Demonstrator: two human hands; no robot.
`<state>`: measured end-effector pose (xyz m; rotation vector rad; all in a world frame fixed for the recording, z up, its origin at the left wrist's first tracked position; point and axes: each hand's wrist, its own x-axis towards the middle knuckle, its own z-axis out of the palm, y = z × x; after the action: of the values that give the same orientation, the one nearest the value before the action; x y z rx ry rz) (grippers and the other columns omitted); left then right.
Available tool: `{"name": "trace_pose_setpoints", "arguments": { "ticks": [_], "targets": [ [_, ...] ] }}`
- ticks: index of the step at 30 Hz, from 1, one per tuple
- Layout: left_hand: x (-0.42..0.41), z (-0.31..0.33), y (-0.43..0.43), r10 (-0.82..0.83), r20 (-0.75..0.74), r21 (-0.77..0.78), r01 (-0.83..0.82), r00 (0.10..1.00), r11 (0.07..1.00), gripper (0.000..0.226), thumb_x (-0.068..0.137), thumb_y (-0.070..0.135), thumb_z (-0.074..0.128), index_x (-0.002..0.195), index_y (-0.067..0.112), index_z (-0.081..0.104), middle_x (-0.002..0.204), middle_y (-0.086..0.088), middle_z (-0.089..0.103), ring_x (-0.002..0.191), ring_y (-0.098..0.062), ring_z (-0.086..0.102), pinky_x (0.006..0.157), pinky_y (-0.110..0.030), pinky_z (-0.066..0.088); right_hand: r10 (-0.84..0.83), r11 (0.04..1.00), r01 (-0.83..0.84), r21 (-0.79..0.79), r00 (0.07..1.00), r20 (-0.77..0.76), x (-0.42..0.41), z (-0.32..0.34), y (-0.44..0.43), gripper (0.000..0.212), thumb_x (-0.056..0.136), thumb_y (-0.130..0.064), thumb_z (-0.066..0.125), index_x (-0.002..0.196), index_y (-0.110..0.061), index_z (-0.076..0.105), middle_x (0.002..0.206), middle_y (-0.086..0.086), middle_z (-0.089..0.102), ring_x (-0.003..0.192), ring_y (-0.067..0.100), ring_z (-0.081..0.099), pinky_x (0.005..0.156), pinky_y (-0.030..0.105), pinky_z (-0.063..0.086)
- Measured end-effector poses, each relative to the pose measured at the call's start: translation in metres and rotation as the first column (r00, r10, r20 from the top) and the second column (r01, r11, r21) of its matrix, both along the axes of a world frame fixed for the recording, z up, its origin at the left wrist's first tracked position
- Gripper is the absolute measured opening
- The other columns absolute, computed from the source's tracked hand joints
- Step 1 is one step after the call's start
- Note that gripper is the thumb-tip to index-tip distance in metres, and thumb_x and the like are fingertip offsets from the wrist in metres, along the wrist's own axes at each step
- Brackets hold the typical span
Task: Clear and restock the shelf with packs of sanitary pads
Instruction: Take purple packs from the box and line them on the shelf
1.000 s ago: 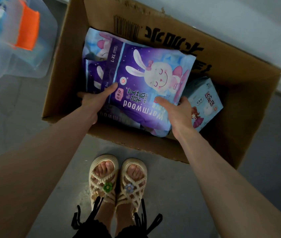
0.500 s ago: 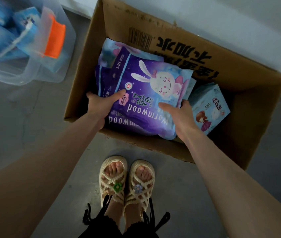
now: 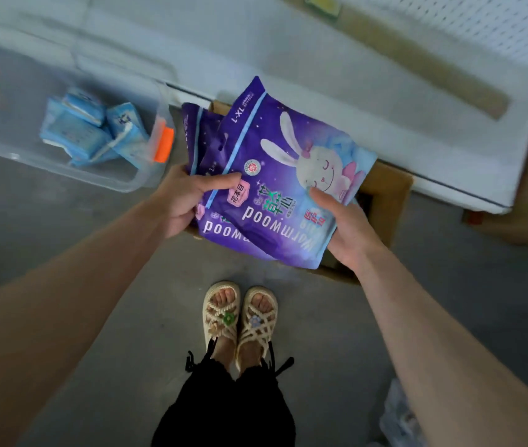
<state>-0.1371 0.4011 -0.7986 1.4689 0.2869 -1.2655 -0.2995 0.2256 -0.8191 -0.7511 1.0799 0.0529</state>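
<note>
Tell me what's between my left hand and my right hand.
The purple packs with the rabbit print: the left hand pinches one edge, the right hand holds the other. The head view shows it.

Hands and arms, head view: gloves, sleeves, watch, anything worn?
Nothing worn that shows. The left hand and right hand are bare: no gloves, no rings visible. The left forearm and right forearm are bare to the frame edge: no sleeves, watch, bracelet or markings.

Bare forearms, black trousers (image 3: 224,411), cream rope sandals (image 3: 240,317) with flower charms
</note>
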Motion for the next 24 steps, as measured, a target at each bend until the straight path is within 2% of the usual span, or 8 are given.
{"name": "trace_pose_setpoints", "arguments": {
  "ticks": [4, 7, 9, 12, 14, 17, 21, 24],
  "targets": [
    [0.016, 0.118, 0.001, -0.040, 0.056, -0.114, 0.046, 0.998, 0.992, 0.048, 0.065, 0.006, 0.073, 0.113, 0.004, 0.066, 0.102, -0.011, 0.074, 0.087, -0.023, 0.072, 0.073, -0.034, 0.059, 0.074, 0.997, -0.072, -0.028, 0.993, 0.091, 0.013, 0.113, -0.001, 0.043, 0.076, -0.010, 0.074, 0.117, -0.014, 0.061, 0.106, 0.006, 0.073, 0.098, 0.024, 0.069, 0.078, 0.036, 0.060],
    [0.027, 0.207, -0.002, -0.080, 0.113, -0.159, 0.097, 0.990, 0.982, 0.047, 0.069, 0.003, 0.076, 0.114, 0.004, 0.065, 0.104, -0.013, 0.074, 0.089, -0.025, 0.072, 0.076, -0.036, 0.059, 0.115, 0.990, -0.101, -0.103, 0.983, 0.144, 0.025, 0.192, -0.003, 0.074, 0.055, -0.025, 0.094, 0.121, -0.013, 0.063, 0.113, 0.009, 0.072, 0.104, 0.026, 0.068, 0.085, 0.040, 0.057],
    [0.033, 0.254, -0.005, -0.078, 0.163, -0.185, 0.108, 0.984, 0.977, 0.044, 0.070, 0.003, 0.076, 0.113, 0.004, 0.066, 0.102, -0.012, 0.074, 0.088, -0.026, 0.072, 0.073, -0.034, 0.059, 0.077, 0.990, -0.053, -0.133, 0.981, 0.180, 0.035, 0.234, -0.005, 0.084, 0.036, -0.030, 0.100, 0.112, -0.013, 0.068, 0.114, 0.011, 0.072, 0.105, 0.028, 0.068, 0.091, 0.042, 0.055],
    [0.041, 0.331, -0.003, -0.033, 0.270, -0.209, 0.092, 0.962, 0.973, 0.041, 0.069, 0.008, 0.073, 0.110, 0.006, 0.066, 0.096, -0.009, 0.075, 0.082, -0.022, 0.073, 0.068, -0.031, 0.059, 0.050, 0.985, -0.002, -0.171, 0.961, 0.273, 0.047, 0.312, -0.003, 0.087, 0.039, -0.027, 0.099, 0.117, -0.008, 0.066, 0.121, 0.016, 0.067, 0.112, 0.033, 0.064, 0.096, 0.046, 0.052],
    [0.047, 0.378, -0.007, 0.016, 0.338, -0.232, 0.067, 0.941, 0.970, 0.034, 0.075, 0.005, 0.072, 0.108, 0.006, 0.066, 0.090, -0.005, 0.076, 0.076, -0.017, 0.073, 0.060, -0.025, 0.056, 0.031, 0.981, 0.028, -0.194, 0.954, 0.298, 0.055, 0.360, -0.008, 0.068, 0.053, -0.017, 0.092, 0.115, -0.008, 0.066, 0.109, 0.011, 0.072, 0.099, 0.027, 0.069, 0.088, 0.040, 0.057],
    [0.050, 0.452, -0.012, 0.142, 0.413, -0.277, -0.024, 0.900, 0.961, 0.028, 0.074, 0.003, 0.076, 0.095, 0.016, 0.062, 0.082, 0.003, 0.073, 0.060, -0.007, 0.068, 0.044, -0.019, 0.049, -0.001, 0.960, 0.089, -0.264, 0.949, 0.316, 0.055, 0.440, -0.017, 0.036, 0.060, -0.007, 0.084, 0.093, -0.013, 0.072, 0.086, 0.005, 0.072, 0.079, 0.022, 0.067, 0.079, 0.037, 0.055],
    [0.055, 0.540, -0.018, 0.223, 0.524, -0.355, -0.027, 0.822, 0.934, 0.072, 0.041, 0.021, 0.090, 0.102, 0.024, 0.053, 0.099, -0.002, 0.069, 0.063, -0.009, 0.064, 0.049, -0.023, 0.049, 0.005, 0.901, 0.192, -0.389, 0.892, 0.452, 0.070, 0.538, -0.023, 0.032, 0.079, 0.003, 0.071, 0.108, -0.011, 0.068, 0.097, 0.003, 0.071, 0.084, 0.017, 0.066, 0.080, 0.033, 0.056],
    [0.049, 0.611, -0.024, 0.306, 0.585, -0.410, -0.053, 0.751, 0.911, 0.111, 0.039, 0.030, 0.092, 0.135, 0.012, 0.040, 0.124, -0.005, 0.058, 0.082, -0.007, 0.063, 0.058, -0.016, 0.048, -0.028, 0.876, 0.286, -0.389, 0.835, 0.550, 0.074, 0.615, -0.024, 0.031, 0.081, 0.007, 0.067, 0.106, -0.010, 0.069, 0.092, 0.002, 0.075, 0.077, 0.015, 0.070, 0.071, 0.030, 0.060]
  ]
}}
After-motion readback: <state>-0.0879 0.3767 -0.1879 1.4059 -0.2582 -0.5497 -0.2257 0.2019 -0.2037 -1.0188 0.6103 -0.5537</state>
